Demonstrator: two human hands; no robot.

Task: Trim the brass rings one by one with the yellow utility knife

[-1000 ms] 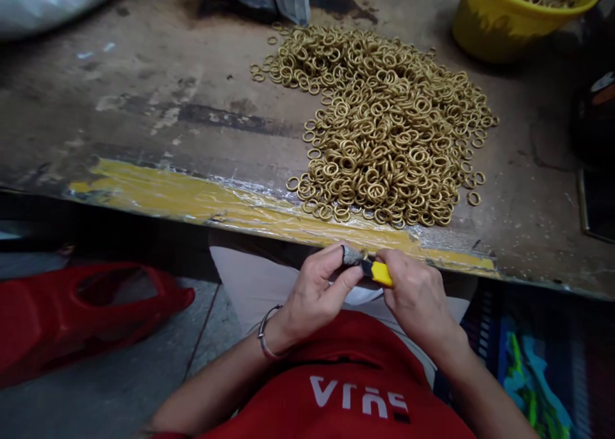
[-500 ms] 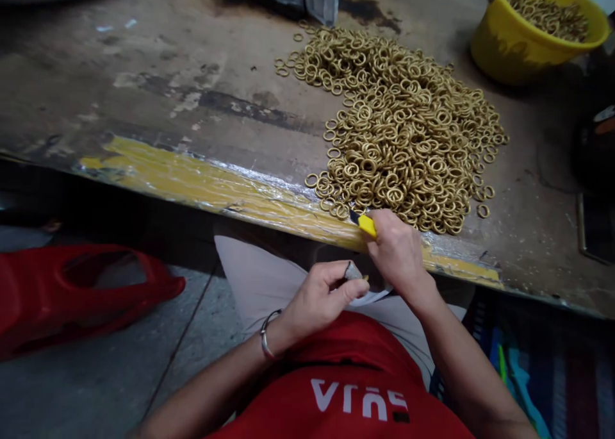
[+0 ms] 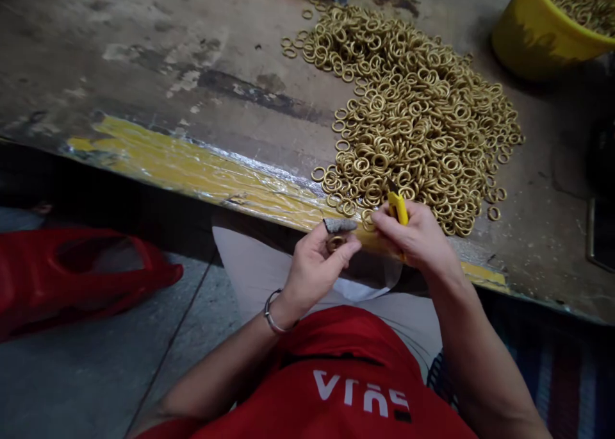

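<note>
My left hand (image 3: 314, 263) is closed around a gold-coloured ring (image 3: 335, 241), just in front of the table edge. Grey wrapping (image 3: 340, 225) covers one of its fingers. In my right hand (image 3: 425, 237) is a yellow utility knife (image 3: 398, 208), its dark blade pointing up and away from me. Another ring (image 3: 368, 220) shows at the right fingertips; whether they pinch it I cannot tell. Right beyond the hands spreads a large heap of such rings (image 3: 423, 118) on the worn table (image 3: 158, 93).
Yellow tape (image 3: 192, 166) runs along the table's front edge. At the back right stands a yellow bucket (image 3: 533, 38) with more rings inside. A flat dark object (image 3: 601, 234) lies at the right. A red plastic stool (image 3: 29, 279) is on the floor to the left.
Both hands have risen towards the table edge and the heap. The knife has turned more upright in my right hand. A ring now shows clearly in my left fingers. The view has shifted slightly.
</note>
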